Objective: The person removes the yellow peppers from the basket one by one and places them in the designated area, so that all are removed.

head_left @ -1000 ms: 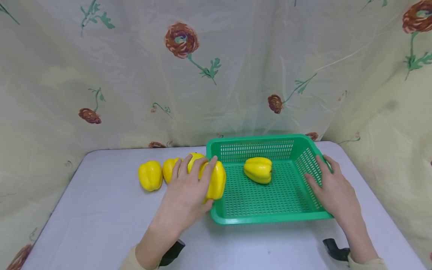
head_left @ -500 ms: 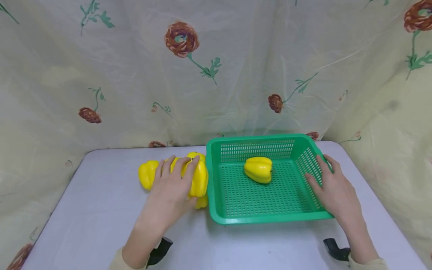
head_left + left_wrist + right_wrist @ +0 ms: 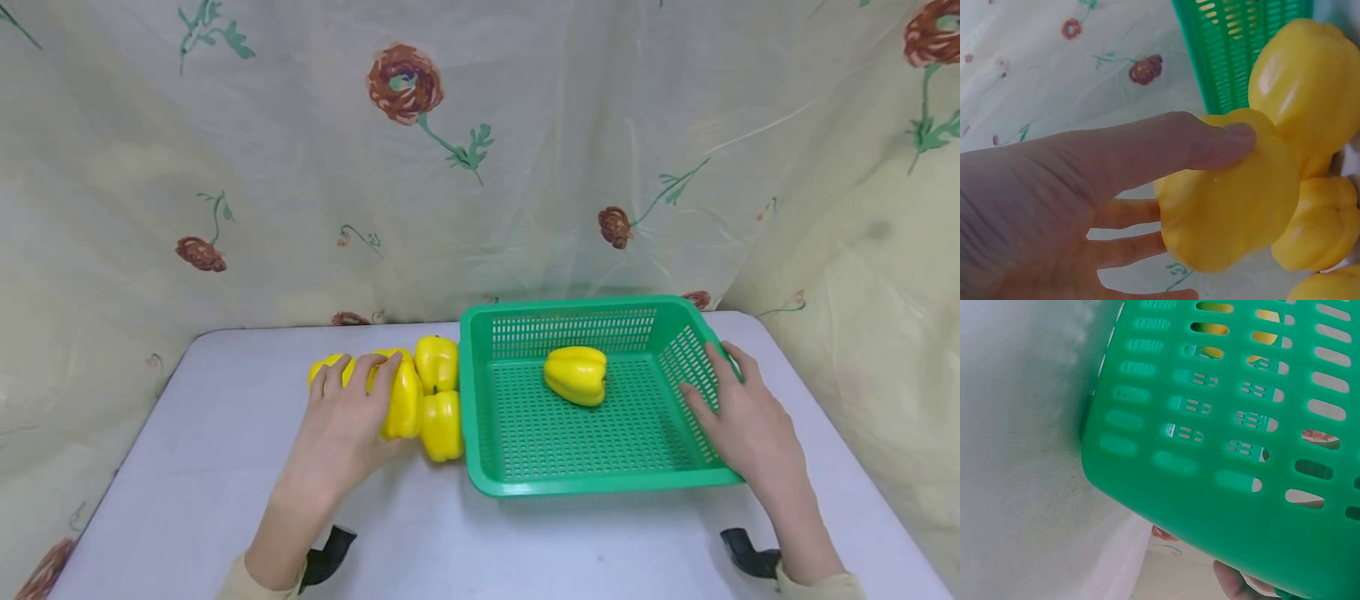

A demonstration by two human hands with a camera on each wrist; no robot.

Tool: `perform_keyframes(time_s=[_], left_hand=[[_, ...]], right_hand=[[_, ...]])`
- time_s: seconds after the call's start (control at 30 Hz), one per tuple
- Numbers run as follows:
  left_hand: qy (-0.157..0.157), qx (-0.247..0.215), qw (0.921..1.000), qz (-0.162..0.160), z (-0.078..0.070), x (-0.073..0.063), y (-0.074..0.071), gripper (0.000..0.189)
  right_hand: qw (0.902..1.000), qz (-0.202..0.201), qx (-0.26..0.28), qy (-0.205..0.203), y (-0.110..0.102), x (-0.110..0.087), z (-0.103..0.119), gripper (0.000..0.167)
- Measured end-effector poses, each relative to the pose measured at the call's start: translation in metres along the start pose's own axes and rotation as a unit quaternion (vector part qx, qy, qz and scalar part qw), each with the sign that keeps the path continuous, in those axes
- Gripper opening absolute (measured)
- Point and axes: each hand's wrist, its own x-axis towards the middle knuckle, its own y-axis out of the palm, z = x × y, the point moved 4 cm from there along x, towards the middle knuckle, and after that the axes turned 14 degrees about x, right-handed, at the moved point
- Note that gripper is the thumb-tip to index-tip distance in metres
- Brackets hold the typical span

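Note:
My left hand (image 3: 337,425) holds a yellow bell pepper (image 3: 403,398) left of the green basket. In the left wrist view its thumb lies across the held pepper (image 3: 1229,206), fingers on the far side. Two more peppers, one upper (image 3: 437,363) and one lower (image 3: 442,425), stand against the basket's left side. Another pepper (image 3: 322,367) shows partly behind the left fingers. One pepper (image 3: 576,376) lies on its side in the basket (image 3: 592,482). My right hand (image 3: 750,425) grips the basket's right rim, thumb inside, fingers over the outside.
A pale cloth covers the table (image 3: 187,467). Behind it hangs a flowered curtain (image 3: 525,167), close to the basket's back rim. Black curved pieces, left (image 3: 330,554) and right (image 3: 750,554), sit at both wrists.
My left hand has moved left with the held pepper, from the basket's left rim toward the leftmost peppers. The two peppers beside the basket have come into fuller view. The right hand stays put.

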Motion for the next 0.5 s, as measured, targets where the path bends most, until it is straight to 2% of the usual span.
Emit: perform_keyframes(time_s=[0.23,0.5], left_hand=[[0.007,0.026,0.9991,0.034,0.005,-0.003,0.009,0.089],[0.002,0.02,0.9968,0.078,0.008,-0.006,0.02,0.092]], right_hand=[[1.0,-0.002,0.0,-0.003,0.0,-0.001,0.001,0.073],[1.0,0.0,0.0,0.0,0.0,0.0,0.001,0.074]])
